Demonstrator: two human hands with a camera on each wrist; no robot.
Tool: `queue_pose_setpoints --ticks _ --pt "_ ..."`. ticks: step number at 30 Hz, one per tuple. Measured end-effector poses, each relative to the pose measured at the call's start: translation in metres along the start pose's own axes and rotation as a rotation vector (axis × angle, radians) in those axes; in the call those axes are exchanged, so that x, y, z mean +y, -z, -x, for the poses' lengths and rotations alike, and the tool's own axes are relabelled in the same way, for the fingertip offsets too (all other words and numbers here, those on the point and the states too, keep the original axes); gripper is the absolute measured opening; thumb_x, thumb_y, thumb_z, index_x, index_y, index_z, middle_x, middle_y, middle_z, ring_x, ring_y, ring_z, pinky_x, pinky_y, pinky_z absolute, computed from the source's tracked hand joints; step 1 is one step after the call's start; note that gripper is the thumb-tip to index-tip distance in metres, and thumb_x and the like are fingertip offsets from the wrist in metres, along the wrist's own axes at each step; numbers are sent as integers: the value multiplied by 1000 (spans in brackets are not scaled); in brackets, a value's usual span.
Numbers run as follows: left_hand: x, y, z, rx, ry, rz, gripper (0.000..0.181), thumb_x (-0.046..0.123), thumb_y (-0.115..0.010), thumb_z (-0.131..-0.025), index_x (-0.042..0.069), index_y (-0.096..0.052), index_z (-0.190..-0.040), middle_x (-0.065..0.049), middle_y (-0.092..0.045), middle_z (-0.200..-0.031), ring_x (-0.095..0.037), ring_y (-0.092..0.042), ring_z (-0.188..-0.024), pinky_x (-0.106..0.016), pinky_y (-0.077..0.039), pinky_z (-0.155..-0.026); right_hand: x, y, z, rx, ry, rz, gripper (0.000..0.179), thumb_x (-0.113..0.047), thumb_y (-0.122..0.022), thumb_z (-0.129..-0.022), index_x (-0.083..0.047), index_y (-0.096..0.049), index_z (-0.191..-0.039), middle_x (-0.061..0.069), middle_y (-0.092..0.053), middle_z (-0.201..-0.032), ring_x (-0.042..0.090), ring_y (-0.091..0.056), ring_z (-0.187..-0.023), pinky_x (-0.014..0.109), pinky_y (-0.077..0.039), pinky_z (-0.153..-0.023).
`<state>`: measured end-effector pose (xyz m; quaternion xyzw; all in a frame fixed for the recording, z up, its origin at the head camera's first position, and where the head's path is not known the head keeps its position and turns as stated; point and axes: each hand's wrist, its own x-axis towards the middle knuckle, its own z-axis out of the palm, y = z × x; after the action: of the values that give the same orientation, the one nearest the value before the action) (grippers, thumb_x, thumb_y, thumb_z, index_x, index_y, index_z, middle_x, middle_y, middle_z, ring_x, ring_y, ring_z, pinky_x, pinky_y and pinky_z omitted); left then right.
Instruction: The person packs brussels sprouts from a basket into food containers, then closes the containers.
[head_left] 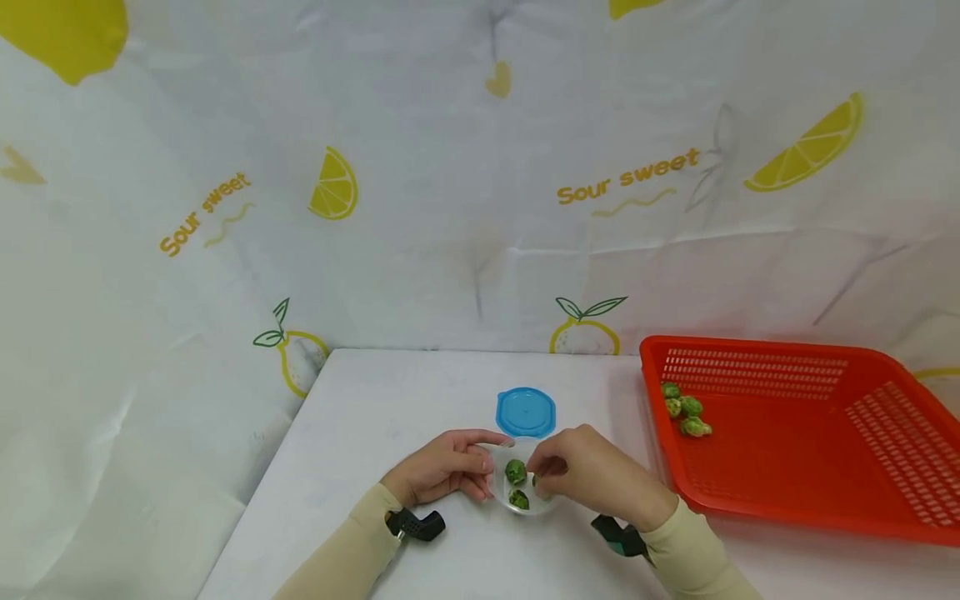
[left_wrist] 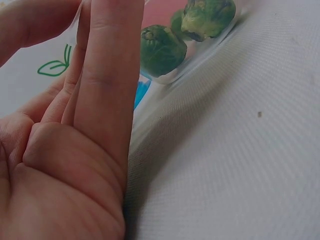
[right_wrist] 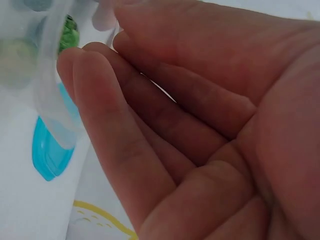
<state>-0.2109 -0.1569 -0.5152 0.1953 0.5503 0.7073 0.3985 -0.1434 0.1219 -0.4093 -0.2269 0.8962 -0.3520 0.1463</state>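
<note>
One bowl (head_left: 538, 503), left hand (head_left: 447, 467) pinching edge | right hand (head_left: 592, 468): can't tell if pinching | table (head_left: 611, 417) between bowl, basket (head_left: 795, 467)

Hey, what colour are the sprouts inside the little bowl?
Green with paler patches; the sprouts show best in the left wrist view.

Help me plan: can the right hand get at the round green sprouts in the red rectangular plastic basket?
Probably yes: the open-topped basket leaves its sprouts uncovered, though the right hand must rise over its side.
</note>
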Motion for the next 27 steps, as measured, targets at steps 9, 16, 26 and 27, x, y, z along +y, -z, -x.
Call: queue_pose_setpoints --ticks 9,16,26,27 --pt "-1 4 5 48 20 -2 56 8 -66 -105 3 -49 -158 -2 -75 -86 -13 -79 -76 -29 -69 -75 -5 65 22 75 7 57 16 -23 -83 -97 -20 -83 -112 -10 -80 -103 6 -72 -91 21 -62 -80" --pt "-4 5 7 20 12 21 56 9 -64 -106 1 -48 -159 -2 -76 -87 -11 -79 -77 -28 -69 -75 35 129 41 158 -108 157 20 -27 -81 -98 -23 -82 -118 -5 -79 -112 12 -71 -97 26 -63 -81" --pt "-5 0 2 1 18 23 57 7 -65 -105 1 -47 -159 -2 -77 -87 -10 -79 -76 -26 -68 -74 140 168 56 126 -259 126 35 -27 -75 -102 -9 -77 -132 8 -79 -125 25 -72 -114 56 -63 -100" --pt "-5 -1 1 -3 16 22 57 7 -65 -105 1 -47 -159 -2 -77 -87 -10 -79 -76 -26 -68 -75 147 170 57 122 -275 112 36 -26 -74 -102 -8 -76 -133 9 -79 -125 27 -71 -115 57 -63 -100"
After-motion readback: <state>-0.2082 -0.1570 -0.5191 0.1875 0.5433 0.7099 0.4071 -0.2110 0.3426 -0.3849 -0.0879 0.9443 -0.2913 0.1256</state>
